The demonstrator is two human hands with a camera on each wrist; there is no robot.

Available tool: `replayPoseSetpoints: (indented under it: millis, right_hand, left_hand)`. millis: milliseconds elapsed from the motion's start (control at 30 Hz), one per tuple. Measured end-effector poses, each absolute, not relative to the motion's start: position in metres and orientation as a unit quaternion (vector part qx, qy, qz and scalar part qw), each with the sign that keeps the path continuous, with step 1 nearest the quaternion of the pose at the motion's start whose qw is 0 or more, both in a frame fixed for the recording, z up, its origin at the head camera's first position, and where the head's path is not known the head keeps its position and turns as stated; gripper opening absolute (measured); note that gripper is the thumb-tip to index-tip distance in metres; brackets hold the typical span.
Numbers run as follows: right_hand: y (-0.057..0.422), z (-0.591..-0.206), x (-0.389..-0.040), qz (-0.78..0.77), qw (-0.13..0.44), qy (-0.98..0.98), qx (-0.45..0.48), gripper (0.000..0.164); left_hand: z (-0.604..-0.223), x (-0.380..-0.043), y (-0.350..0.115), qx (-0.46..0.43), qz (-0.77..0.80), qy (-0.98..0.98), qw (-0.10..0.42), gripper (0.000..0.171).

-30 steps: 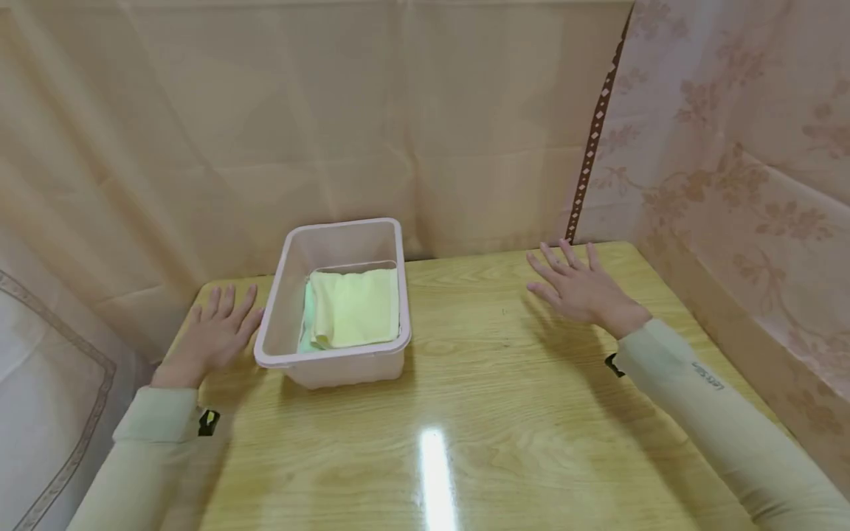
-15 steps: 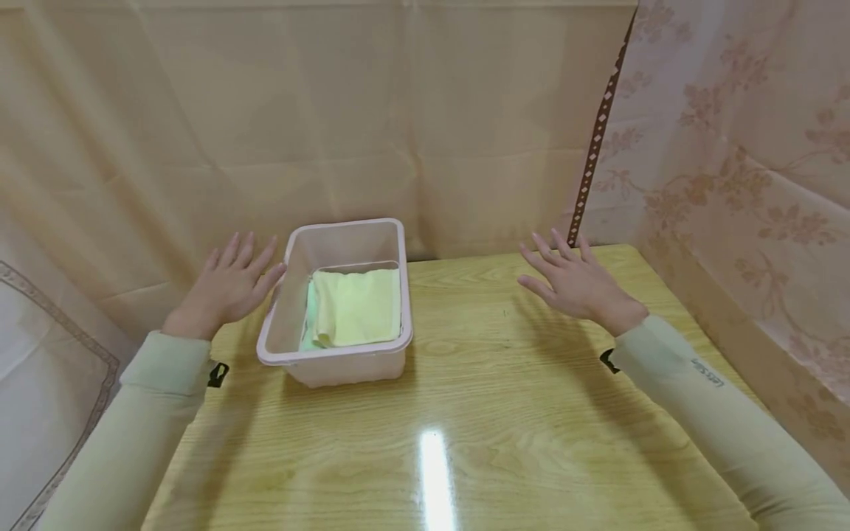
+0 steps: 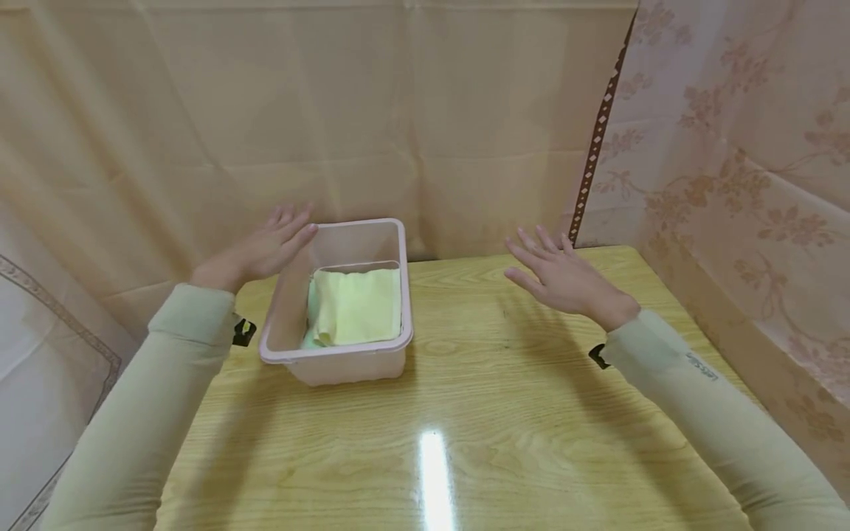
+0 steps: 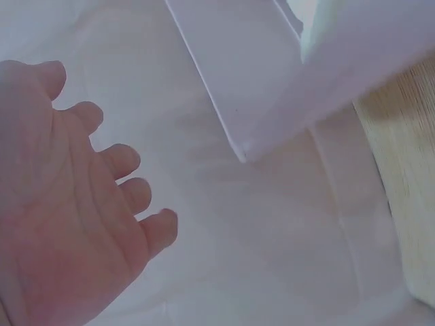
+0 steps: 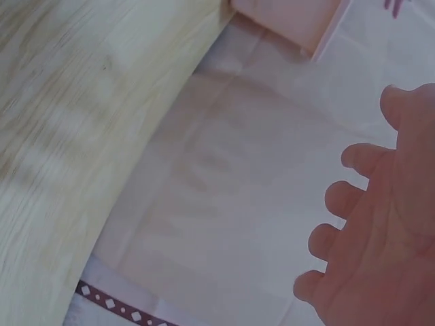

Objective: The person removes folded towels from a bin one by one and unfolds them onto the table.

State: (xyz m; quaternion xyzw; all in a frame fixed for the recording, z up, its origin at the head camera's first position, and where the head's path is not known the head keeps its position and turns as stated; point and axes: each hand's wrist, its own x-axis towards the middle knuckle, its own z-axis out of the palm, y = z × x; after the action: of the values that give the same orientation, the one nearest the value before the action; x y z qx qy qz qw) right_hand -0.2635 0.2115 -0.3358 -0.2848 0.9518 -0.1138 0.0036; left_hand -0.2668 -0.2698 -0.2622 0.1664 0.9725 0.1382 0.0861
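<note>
Both outstretched, my left hand (image 3: 257, 252) and right hand (image 3: 564, 278) hovered empty; the pink plastic tub (image 3: 355, 370) held a folded yellow towel (image 3: 367, 308).

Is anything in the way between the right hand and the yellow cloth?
Yes, the pink bin: its right side stands between the right hand and the yellow cloth inside. Through its open top, nothing visible blocks it.

Lt. pink rect. plastic bin (image 3: 348, 366); pale yel. folded cloth (image 3: 362, 306); mint-grn. cloth (image 3: 311, 298); yel.-brn. wood-grain tabletop (image 3: 491, 369); beige fabric backdrop (image 3: 478, 110); brn. trim strip (image 3: 593, 151) w/ wht. diamonds; pink fabric drape (image 3: 750, 110) w/ darker floral print; pale grn. sleeves (image 3: 133, 413).
</note>
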Motion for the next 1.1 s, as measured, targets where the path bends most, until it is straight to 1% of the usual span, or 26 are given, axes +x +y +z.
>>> replayPoseSetpoints:
  millis: [133, 333, 533, 667, 767, 833, 933, 1100]
  right_hand:
    - [0.206, -0.333, -0.261, -0.154, 0.018, 0.943, -0.295, 0.069]
    - [0.195, -0.333, -0.257, -0.225, 0.049, 0.924, -0.304, 0.068]
    - [0.174, -0.334, -0.25, -0.315, 0.083, 0.894, -0.309, 0.073]
    - [0.155, -0.339, -0.247, -0.412, 0.129, 0.853, -0.293, 0.08]
    - [0.138, -0.344, -0.244, -0.495, 0.182, 0.804, -0.274, 0.083]
    - [0.128, -0.348, -0.242, -0.539, 0.218, 0.772, -0.258, 0.081]
    - [0.113, -0.354, -0.24, -0.59, 0.256, 0.729, -0.234, 0.075]
    - [0.094, -0.364, -0.237, -0.643, 0.284, 0.687, -0.187, 0.066]
  left_hand:
    - [-0.264, -0.275, -0.265, 0.172, 0.176, 0.963, 0.106, 0.073]
    - [-0.27, -0.284, -0.261, 0.161, 0.25, 0.942, 0.156, 0.071]
    - [-0.274, -0.29, -0.261, 0.139, 0.301, 0.922, 0.199, 0.075]
    - [-0.275, -0.294, -0.261, 0.127, 0.321, 0.912, 0.221, 0.078]
    - [-0.279, -0.298, -0.261, 0.117, 0.341, 0.904, 0.232, 0.082]
    - [-0.283, -0.3, -0.261, 0.109, 0.356, 0.897, 0.237, 0.082]
    - [-0.289, -0.305, -0.261, 0.088, 0.379, 0.888, 0.245, 0.076]
    - [-0.295, -0.31, -0.258, 0.046, 0.393, 0.882, 0.257, 0.07]
